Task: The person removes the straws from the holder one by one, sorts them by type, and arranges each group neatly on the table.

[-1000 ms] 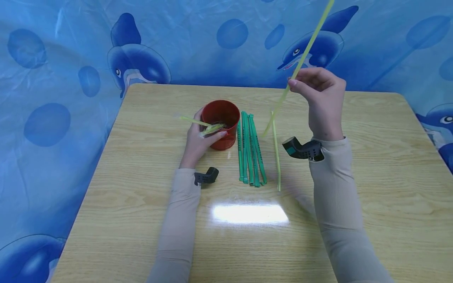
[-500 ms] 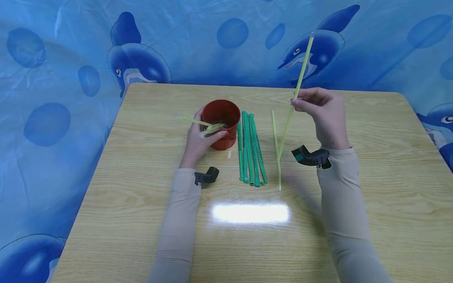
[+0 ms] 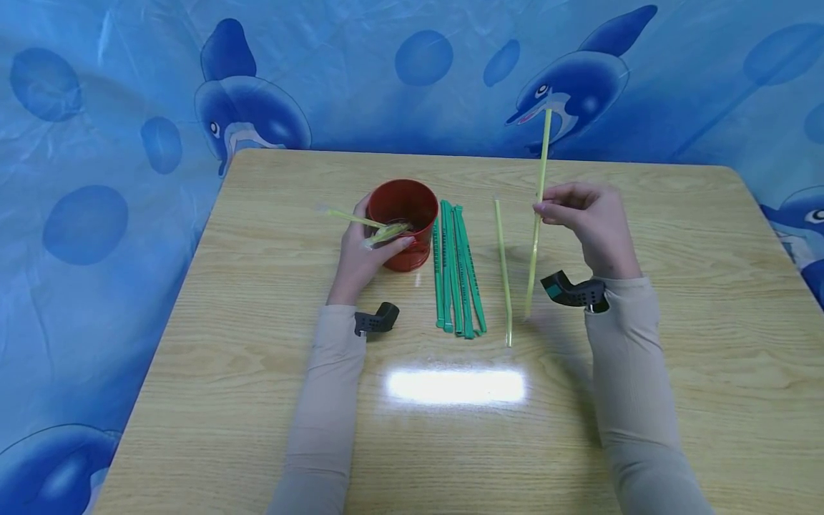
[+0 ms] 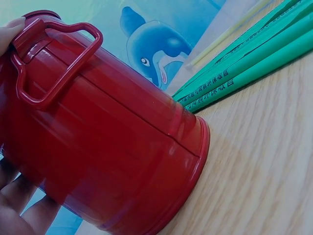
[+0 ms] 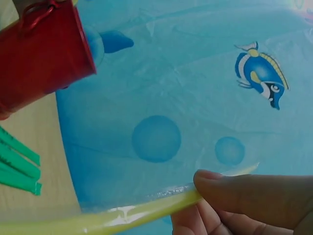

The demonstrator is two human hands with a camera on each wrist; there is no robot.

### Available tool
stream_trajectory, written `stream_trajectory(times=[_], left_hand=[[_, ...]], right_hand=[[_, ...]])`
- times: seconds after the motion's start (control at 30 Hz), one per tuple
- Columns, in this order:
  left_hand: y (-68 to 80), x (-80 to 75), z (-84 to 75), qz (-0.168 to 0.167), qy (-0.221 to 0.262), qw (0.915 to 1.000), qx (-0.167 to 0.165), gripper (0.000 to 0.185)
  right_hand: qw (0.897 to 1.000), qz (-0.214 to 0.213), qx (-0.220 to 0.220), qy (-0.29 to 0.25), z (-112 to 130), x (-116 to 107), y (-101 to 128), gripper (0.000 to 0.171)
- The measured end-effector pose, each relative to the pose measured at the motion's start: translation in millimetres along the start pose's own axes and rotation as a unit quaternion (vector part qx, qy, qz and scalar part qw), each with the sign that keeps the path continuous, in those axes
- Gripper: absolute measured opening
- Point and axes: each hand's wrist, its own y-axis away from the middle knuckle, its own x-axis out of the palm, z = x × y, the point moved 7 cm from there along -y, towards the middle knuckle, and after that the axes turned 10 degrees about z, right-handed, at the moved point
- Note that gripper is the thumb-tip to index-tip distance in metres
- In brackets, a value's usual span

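Note:
My left hand (image 3: pixel 357 263) grips a red metal can (image 3: pixel 409 262), its fingers round the far side and the thumb at the near rim. In the left wrist view the can (image 4: pixel 112 122) shows a wire handle. Yellow pieces in crumpled clear wrap (image 3: pixel 388 232) stick out over the can's left rim, beside the thumb. Between thumb and fingers, my right hand (image 3: pixel 589 223) pinches a long yellow straw (image 3: pixel 533 268) in a clear sleeve, held nearly upright. Left of it, another yellow straw (image 3: pixel 505 282) lies on the table.
Several green wrapped straws (image 3: pixel 458 282) with dark print lie side by side just right of the can. The wooden table (image 3: pixel 257 343) has a bright reflection near its middle. A blue dolphin-print sheet (image 3: pixel 360 79) hangs behind its far edge.
My right hand has come down and slightly right with the yellow straw, which has turned more upright. Its lower end has crossed to the right of the lying straw. The left hand stays put.

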Motion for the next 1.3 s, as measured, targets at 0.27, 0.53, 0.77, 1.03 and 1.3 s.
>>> stream_trajectory(times=[0.27,0.53,0.77,1.03,1.3], left_hand=[[-1.2,0.2,0.9,0.003,0.023,0.9996,0.014,0.077],[-1.4,2.0,-4.9,0.003,0.007,0.9999,0.015,0.076],[-0.3,2.3,-3.1,0.007,0.017,0.9996,0.021,0.077],[0.3,1.0,-5.4,0.007,0.015,0.9994,0.031,0.076],[0.4,0.7,-6.0,0.006,0.016,0.9995,0.027,0.076]], right_hand=[[0.996,0.019,0.065,0.063,-29,-3,-3,0.026],[0.991,0.036,0.105,0.071,-56,-6,-3,0.03],[0.986,0.055,0.138,0.074,-77,-5,-5,0.036],[0.981,0.081,0.158,0.082,-101,-3,-9,0.032],[0.97,0.103,0.176,0.133,-115,0,-11,0.032]])
